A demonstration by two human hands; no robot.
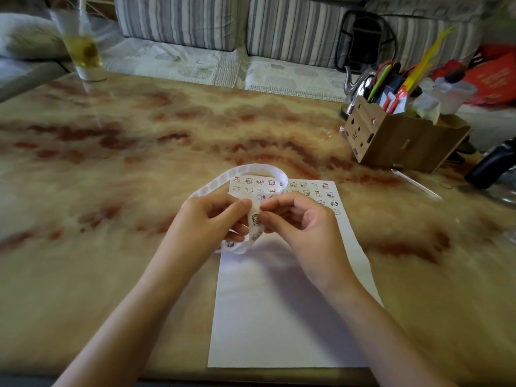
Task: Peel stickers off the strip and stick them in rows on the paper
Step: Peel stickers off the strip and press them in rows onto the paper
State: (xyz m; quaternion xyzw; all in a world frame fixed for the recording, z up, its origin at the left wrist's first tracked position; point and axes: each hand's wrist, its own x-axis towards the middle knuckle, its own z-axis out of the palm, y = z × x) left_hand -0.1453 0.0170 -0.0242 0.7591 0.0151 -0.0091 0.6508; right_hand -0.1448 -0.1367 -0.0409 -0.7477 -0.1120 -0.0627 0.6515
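A white sticker strip (252,174) hangs in a loose loop just above a sheet of white paper (279,317), held up in front of the person. The far part of the loop shows its plain back w/ round outlines. The near end, curling below the hands, carries small cartoon stickers. The left hand (215,219) grips the strip, thumb on top & fingers (237,236) curled under it. The right hand (304,219) meets it from the other side, thumb & forefinger closed in a pinch on one sticker (255,219) at the strip's edge, the other digits loosely curled. Whether that sticker has lifted off the backing yet is too small to tell. The paper lies flat on the bench (111,177), long side running away from the person. Its far end has several rows of stuck stickers (315,192), partly hidden by the loop, & the rest is blank. So this looks like the peel step, w/ most of the sheet left to fill. Next move, as I read it: pull the sticker clear w/out tearing, carry it to the open end of the last row, press it down level w/ its neighbours. Further out on the bench: a wooden desk tidy (405,141) full of pens at right, a metal kettle (358,88) behind it, a tall glass (83,51) of yellowish drink far left. A striped sofa (181,20) stands beyond.
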